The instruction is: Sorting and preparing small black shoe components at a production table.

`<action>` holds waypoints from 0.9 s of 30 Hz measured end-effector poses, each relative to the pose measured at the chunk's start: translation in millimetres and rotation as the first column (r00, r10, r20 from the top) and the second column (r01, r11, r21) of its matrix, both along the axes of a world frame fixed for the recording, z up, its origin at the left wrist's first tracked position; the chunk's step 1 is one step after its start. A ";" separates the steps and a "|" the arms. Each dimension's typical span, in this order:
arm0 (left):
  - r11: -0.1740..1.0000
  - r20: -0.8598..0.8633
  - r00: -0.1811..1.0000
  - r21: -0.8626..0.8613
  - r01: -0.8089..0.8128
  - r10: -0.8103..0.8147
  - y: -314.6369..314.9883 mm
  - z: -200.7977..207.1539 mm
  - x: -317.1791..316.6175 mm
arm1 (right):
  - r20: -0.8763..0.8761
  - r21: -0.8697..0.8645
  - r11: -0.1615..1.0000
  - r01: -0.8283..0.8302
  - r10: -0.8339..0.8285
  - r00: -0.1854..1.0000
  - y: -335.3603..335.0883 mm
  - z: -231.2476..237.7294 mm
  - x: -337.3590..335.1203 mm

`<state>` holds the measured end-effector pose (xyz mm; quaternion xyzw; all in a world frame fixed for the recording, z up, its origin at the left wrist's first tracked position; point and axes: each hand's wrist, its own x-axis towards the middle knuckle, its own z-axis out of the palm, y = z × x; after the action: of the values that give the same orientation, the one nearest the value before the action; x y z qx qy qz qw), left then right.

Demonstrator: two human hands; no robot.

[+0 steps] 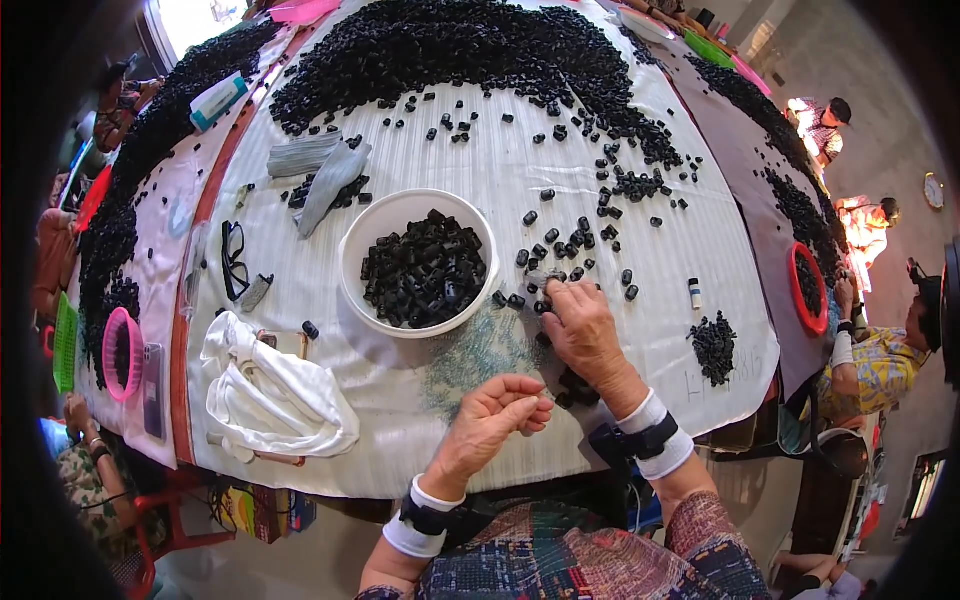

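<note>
Head view: loose black parts (pixel 575 238) lie centre-right, beside the white bowl (pixel 352 262). Right hand (pixel 580 325): fingers bent down among them; grasp cannot be confirmed. Left hand (pixel 495 415), lower centre: half-curled; contents indeterminable. Parts appear light, rigid, smooth; pinch across the sides.

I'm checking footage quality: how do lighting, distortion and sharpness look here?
In the head view, the window is blown out white; the table edges bow and the corners go black; the left hand and right hand look fairly sharp.
</note>
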<state>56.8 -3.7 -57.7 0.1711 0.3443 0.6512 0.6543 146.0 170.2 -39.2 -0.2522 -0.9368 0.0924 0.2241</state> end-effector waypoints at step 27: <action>0.986 0.139 0.980 0.070 -0.149 0.139 1.9 10.1 3.0 | -0.247 -0.122 0.985 -0.119 0.086 0.965 -20.5 15.4 6.9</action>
<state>59.7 -1.7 -47.6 0.1275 0.2848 0.7202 0.6197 152.9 149.6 -23.8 -0.2050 -0.9061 0.1971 0.3132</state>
